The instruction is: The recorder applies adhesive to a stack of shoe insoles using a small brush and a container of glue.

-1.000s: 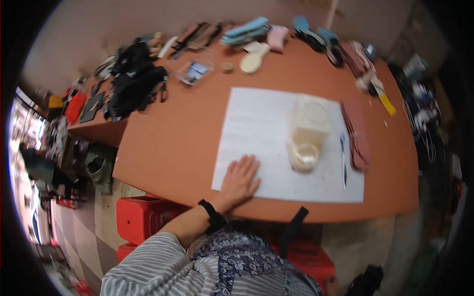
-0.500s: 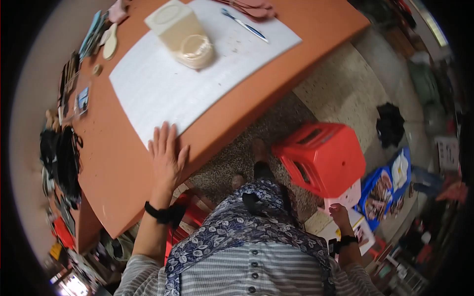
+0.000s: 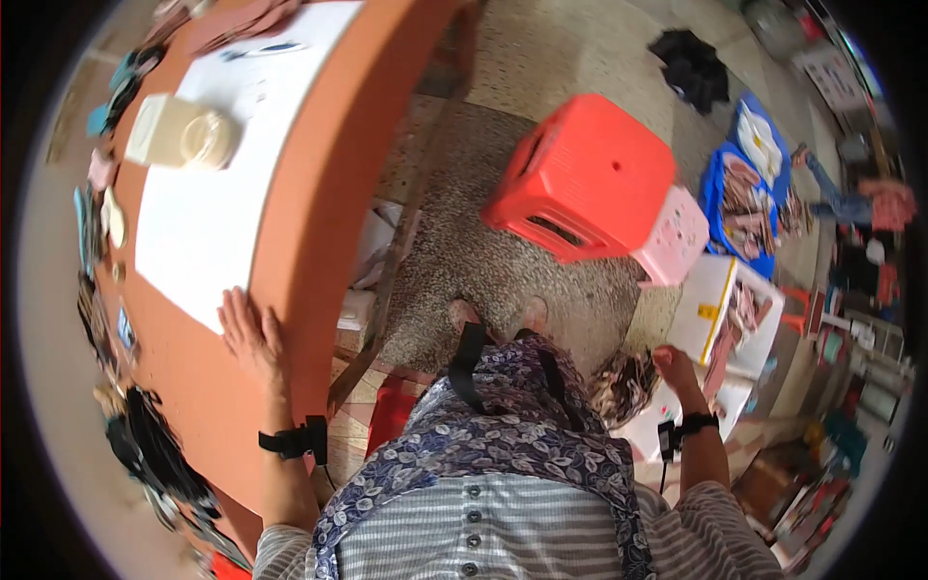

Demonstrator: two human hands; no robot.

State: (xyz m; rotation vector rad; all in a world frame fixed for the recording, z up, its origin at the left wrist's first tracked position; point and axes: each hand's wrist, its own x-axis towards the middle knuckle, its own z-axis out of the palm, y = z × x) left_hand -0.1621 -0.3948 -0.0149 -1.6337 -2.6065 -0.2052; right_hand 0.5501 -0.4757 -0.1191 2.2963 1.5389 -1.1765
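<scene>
Presently on view, item by item:

Left hand (image 3: 249, 333): laid flat, palm down, on the orange table (image 3: 319, 193) near its edge; fingers spread a little and extended, gripping nothing. Fingertips touch the near corner of the white paper sheet (image 3: 208, 217). A black wristband (image 3: 295, 440) circles the wrist.

Right hand (image 3: 677, 372): lowered at the person's side, well apart from the table, reaching down to a white open box (image 3: 720, 319) on the floor. Fingers curled together; whether they grip anything cannot be told. A black band with a small device (image 3: 681, 430) sits on this wrist.

White paper sheet: covers the table's middle; on its far part lies a cream-coloured roll (image 3: 184, 138), with a pen (image 3: 253, 50) beyond it.

Red plastic stool (image 3: 585, 174): on the speckled floor, just beside a pink stool (image 3: 672, 237).

Blue tray (image 3: 739, 193): farther right, holding flat pinkish pieces.

Dark clutter (image 3: 155, 454): along the table's far-left edge.
</scene>
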